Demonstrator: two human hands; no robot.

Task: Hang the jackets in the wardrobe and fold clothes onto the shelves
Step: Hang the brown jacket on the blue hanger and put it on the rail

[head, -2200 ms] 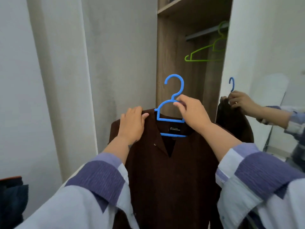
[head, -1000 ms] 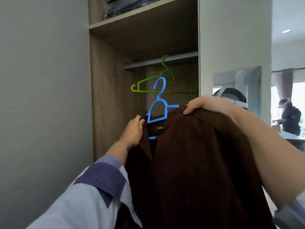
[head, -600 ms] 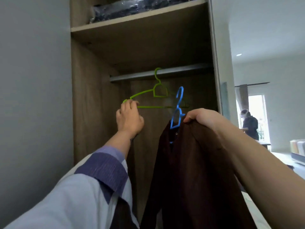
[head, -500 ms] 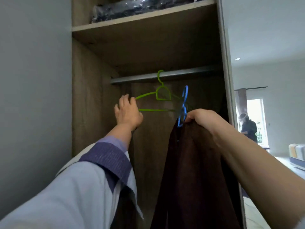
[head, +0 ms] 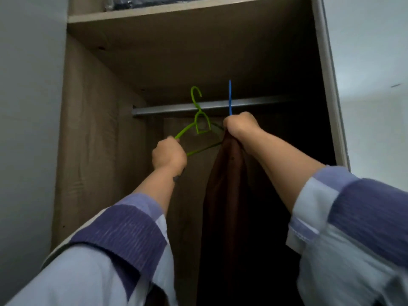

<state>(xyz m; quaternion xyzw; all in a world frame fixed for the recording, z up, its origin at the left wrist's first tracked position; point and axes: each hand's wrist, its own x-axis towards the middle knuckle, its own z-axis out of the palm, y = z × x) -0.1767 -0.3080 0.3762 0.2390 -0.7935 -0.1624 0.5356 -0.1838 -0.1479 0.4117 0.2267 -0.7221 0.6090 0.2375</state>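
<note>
Your right hand (head: 239, 127) is fisted tight around the neck of the blue hanger (head: 229, 97), bunching the collar of the brown jacket (head: 225, 195) in the same grip. The blue hook is seen edge-on, so it reads as a thin vertical line sticking straight up out of your fist and crossing in front of the metal rail (head: 254, 103). Can't tell from here whether it's actually over the rail or just in front of it. The jacket hangs straight down from your fist, long axis vertical, also turned edge-on into a narrow dark column inside the wardrobe (head: 88, 129). The fabric looks soft and matte, falling in long folds.

Your left hand (head: 169, 155) is curled shut around the left arm of the green hanger (head: 199, 124). That one's thin plastic, hook up by the rail, tilted so the gripped arm slopes down-left toward your fist, with its bottom bar running up-right toward the jacket.

The rail is a flat grey bar running left-right under a wood-grain shelf (head: 176, 9), which has something plastic-wrapped (head: 136, 1) on top.
</note>
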